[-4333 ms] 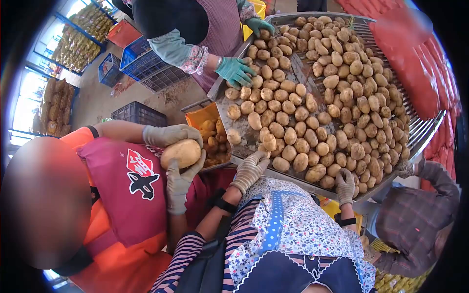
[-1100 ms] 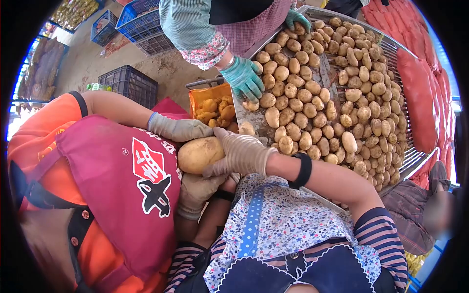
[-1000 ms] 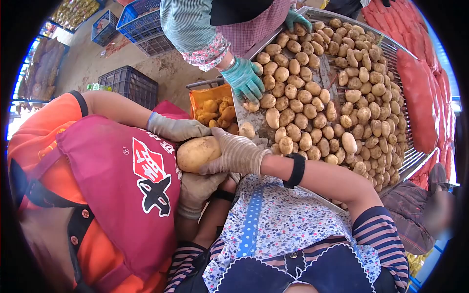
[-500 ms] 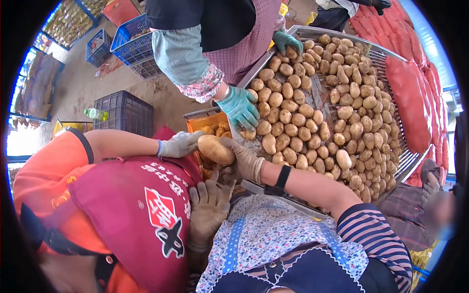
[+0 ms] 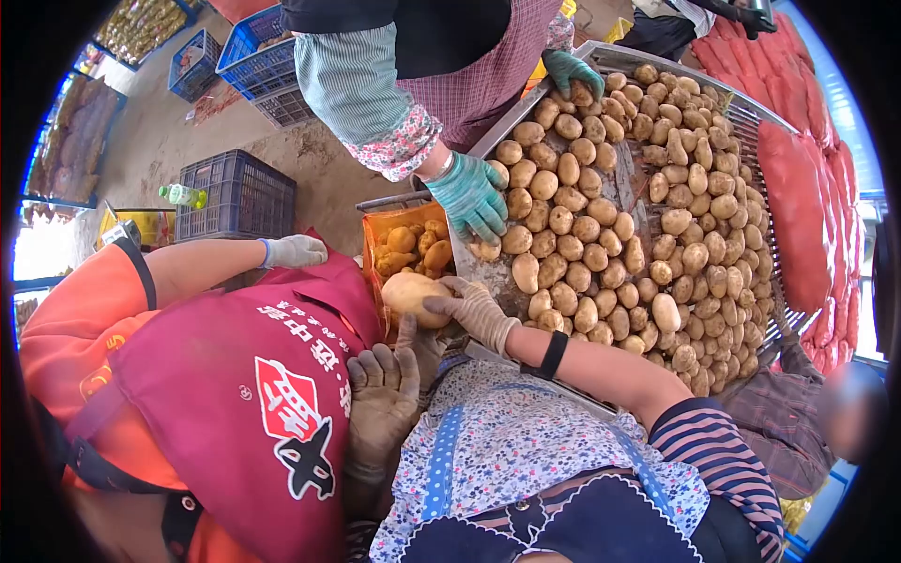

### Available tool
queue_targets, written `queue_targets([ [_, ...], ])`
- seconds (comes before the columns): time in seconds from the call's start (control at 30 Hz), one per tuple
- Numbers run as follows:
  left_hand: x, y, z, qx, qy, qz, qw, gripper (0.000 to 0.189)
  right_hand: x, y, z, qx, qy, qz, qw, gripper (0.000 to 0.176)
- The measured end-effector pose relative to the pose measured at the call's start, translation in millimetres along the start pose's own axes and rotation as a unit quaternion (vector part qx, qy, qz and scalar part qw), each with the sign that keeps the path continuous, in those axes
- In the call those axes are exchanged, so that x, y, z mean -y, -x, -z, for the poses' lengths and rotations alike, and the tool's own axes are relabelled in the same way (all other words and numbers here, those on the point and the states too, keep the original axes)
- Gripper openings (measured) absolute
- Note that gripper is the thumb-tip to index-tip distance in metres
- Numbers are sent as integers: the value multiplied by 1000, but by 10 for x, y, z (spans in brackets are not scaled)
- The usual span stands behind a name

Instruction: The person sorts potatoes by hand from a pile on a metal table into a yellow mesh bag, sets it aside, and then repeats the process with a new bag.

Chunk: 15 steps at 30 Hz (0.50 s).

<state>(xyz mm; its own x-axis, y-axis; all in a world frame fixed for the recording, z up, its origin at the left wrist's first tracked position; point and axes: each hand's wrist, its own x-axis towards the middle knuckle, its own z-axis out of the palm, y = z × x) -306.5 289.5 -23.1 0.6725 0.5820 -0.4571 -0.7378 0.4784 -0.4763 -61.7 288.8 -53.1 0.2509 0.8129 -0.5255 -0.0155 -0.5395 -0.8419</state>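
Observation:
A large pale potato [image 5: 408, 296] is in my right hand [image 5: 479, 314], which wears a beige glove and grips its right end. The potato is at the lower edge of an orange mesh bag [image 5: 377, 230] that holds potatoes. Below it my left hand [image 5: 383, 394], in a brownish glove, is palm up with fingers apart and nothing in it. Another gloved hand [image 5: 429, 355] shows partly behind it. To my left, a co-worker in a maroon apron has a white-gloved hand [image 5: 296, 251] held away from the potato.
A metal sorting table [image 5: 596, 155] full of potatoes [image 5: 572, 225] lies ahead right. Across it, a person's teal-gloved hands [image 5: 474, 197] touch potatoes. Red sacks [image 5: 798, 220] line the right side. Plastic crates [image 5: 239, 197] stand on the floor at left, a green bottle [image 5: 183, 195] beside them.
The co-worker's white-gloved hand has let go of the potato and drawn back left. My right hand keeps its hold, with the potato slightly lower. My left hand has shifted slightly left.

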Motion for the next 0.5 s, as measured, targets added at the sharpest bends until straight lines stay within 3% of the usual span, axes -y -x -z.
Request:
queue_targets([
  [0.07, 50, -22, -157, -2, 92, 76, 993, 48, 53, 43, 80, 43, -55, -17, 997, 46],
  [0.1, 88, -7, -211, -3, 92, 78, 993, 48, 70, 63, 127, 84, -109, -35, 990, 42],
  [0.17, 171, -47, -352, -12, 101, 64, 993, 44, 120, 129, 205, 72, -83, -21, 994, 33],
  [0.2, 173, -61, -409, -79, 450, 77, 886, 40, 244, 238, 261, 85, -73, -17, 994, 31],
  [0.3, 92, -154, -355, -66, 446, 69, 890, 40, 86, 406, 423, 69, -46, 31, 996, 29],
  [0.33, 16, -565, -4, -38, 231, 16, 972, 45, -35, 433, 536, 39, 110, 225, 967, 31],
  [0.37, -57, -973, 343, -43, -93, -41, 994, 50, -125, 477, 612, 8, 256, 403, 879, 33],
  [0.4, -127, -1380, 686, -77, -315, -92, 942, 56, -8, 623, 643, 56, -27, 131, 989, 32],
  [0.47, -79, -1471, 644, -82, -361, -63, 927, 74, 118, 845, 826, 32, -45, 95, 994, 32],
  [0.5, -54, -1470, 623, -91, -365, -64, 924, 74, 94, 926, 915, 1, -56, 64, 996, 33],
])
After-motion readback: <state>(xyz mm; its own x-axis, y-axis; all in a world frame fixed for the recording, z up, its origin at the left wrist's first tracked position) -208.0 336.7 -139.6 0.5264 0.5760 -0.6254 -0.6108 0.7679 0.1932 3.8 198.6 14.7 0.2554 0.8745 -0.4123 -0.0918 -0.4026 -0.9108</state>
